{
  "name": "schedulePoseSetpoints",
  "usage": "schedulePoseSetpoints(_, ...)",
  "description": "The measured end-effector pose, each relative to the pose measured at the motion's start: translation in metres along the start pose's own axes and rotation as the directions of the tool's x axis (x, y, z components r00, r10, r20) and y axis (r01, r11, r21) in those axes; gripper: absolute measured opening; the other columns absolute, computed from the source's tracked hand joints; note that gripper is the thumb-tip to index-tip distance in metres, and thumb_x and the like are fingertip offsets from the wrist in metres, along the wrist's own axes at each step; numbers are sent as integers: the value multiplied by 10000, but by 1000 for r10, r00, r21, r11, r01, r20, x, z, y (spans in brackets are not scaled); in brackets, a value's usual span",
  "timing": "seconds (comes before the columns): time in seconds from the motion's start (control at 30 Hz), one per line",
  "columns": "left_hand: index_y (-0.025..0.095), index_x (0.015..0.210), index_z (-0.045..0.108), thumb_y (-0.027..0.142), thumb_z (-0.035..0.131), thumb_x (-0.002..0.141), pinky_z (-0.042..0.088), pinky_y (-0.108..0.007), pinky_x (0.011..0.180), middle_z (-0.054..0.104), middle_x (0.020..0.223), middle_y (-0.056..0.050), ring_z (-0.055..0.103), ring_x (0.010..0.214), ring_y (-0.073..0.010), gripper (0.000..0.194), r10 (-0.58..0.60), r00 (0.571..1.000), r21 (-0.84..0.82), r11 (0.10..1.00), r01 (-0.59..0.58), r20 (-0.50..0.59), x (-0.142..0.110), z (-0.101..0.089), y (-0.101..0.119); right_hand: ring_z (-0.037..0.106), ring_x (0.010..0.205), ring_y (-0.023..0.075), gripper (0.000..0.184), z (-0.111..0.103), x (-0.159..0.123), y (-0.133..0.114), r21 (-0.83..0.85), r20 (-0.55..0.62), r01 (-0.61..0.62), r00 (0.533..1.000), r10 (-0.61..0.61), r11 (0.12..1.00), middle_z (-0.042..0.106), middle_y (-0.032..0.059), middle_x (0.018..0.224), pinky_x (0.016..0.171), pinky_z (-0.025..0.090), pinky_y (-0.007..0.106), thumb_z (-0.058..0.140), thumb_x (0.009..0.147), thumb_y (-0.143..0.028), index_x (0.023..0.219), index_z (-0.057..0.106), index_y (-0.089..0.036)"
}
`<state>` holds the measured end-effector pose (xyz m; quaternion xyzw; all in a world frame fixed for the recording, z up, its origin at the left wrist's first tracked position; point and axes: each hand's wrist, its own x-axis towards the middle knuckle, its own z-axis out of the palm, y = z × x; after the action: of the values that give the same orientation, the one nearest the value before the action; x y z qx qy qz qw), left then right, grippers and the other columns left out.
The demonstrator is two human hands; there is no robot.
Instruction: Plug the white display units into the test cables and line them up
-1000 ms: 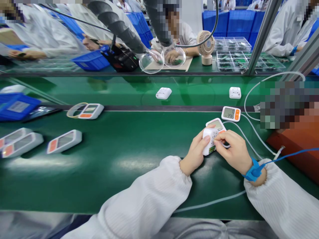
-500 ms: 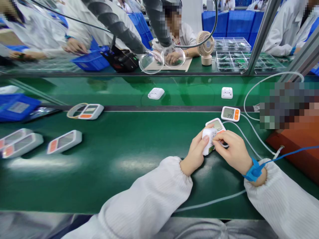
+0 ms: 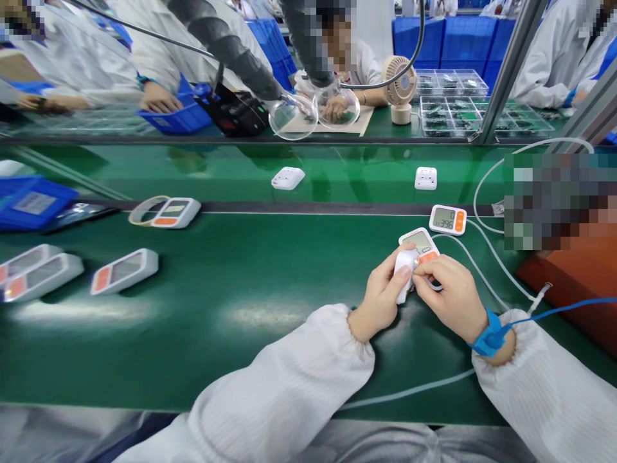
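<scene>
Housing (image 3: 405, 276), white, held tilted in left hand (image 3: 378, 299), over green bench (image 3: 231, 360). Right hand (image 3: 450, 296): fingertips pinched narrow at the housing's right side; cannot tell whether anything sits between them. Display unit (image 3: 419, 242) just behind, partly hidden by left fingers. Reading unit (image 3: 448, 220) beyond it, screen showing 0 and 396. 2 white pieces (image 3: 288, 178) lie apart past dark rail (image 3: 308, 208). Blue wrist strap (image 3: 489, 334) on right wrist.

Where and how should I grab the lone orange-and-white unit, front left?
I'd pinch the long white sides of the lone unit around the screen, from above and its right. It lies screen up, its thick sidewall offers purchase, and the paired units crowd its left.
</scene>
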<state>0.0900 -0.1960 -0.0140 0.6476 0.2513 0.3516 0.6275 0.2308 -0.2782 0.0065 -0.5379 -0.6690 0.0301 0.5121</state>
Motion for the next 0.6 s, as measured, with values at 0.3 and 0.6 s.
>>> schedulePoseSetpoints(0.3, 214, 1372, 518, 568, 655, 874, 523, -291, 729, 655, 1118, -66, 633, 847, -175, 627, -57, 986, -310, 951, 7, -154, 10, 0, -10, 577, 1091, 266, 135, -6, 5, -6, -269, -242, 68, 961, -136, 961, 609, 100, 1127, 960, 461, 425, 590, 1054, -264, 1151, 602, -171)
schedulePoseSetpoints(0.6, 230, 1370, 441, 591, 708, 855, 534, -286, 759, 633, 1154, -67, 638, 864, -159, 683, -171, 985, -268, 948, 174, 34, 13, -3, 1, 640, 677, 202, 610, 4, -12, 7, -119, 188, -191, 959, 211, 974, 659, 84, 905, 587, 483, 274, 377, 1092, -401, 1579, 259, -53)
